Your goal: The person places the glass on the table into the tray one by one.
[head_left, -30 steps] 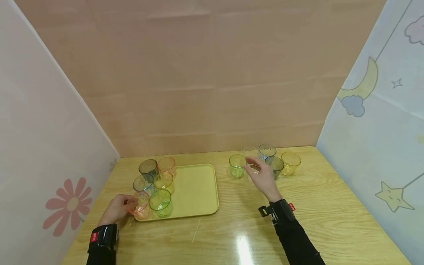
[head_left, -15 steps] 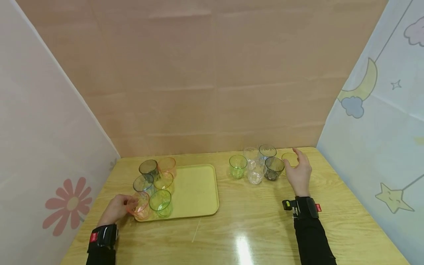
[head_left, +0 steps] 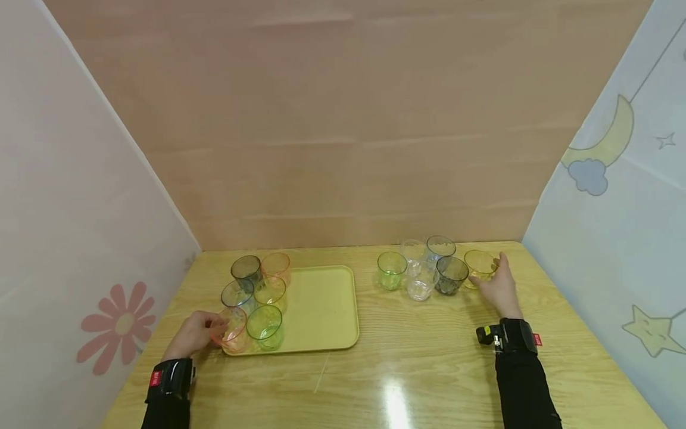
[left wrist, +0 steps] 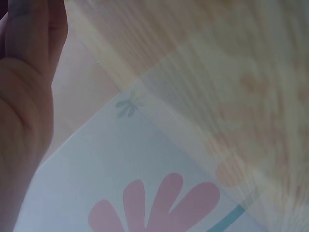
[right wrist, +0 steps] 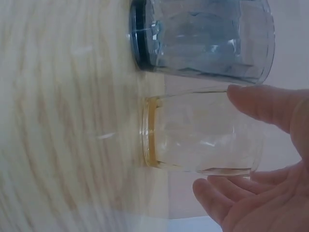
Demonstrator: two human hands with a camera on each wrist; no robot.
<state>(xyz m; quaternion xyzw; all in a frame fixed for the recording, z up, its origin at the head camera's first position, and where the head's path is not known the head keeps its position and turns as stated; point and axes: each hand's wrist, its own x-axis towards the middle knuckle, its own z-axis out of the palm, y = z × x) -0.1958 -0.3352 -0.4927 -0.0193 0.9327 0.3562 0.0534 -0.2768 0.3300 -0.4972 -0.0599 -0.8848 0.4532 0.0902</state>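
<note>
At the tray's front left corner my left hand (head_left: 189, 336) holds the side of a pink glass cup (head_left: 236, 335). In the left wrist view only part of that hand (left wrist: 26, 96) shows, and the cup is out of sight. My right hand (head_left: 499, 290) is around a yellow cup (head_left: 481, 262) at the right end of the loose cups, thumb on one side and fingers on the other. The right wrist view shows this yellow cup (right wrist: 203, 133) upright on the table, beside a dark grey cup (right wrist: 203, 38).
A yellow tray (head_left: 321, 310) bears several coloured cups on its left half, with a green cup (head_left: 265, 328) at the front. Right of it stand another green cup (head_left: 392, 271), clear cups (head_left: 420, 282) and a bluish cup (head_left: 440, 245). Paper walls enclose the table.
My right hand has moved right from the clear and green cups to the yellow cup and come around it. The left hand stays at the pink cup. The head view has shifted slightly.
</note>
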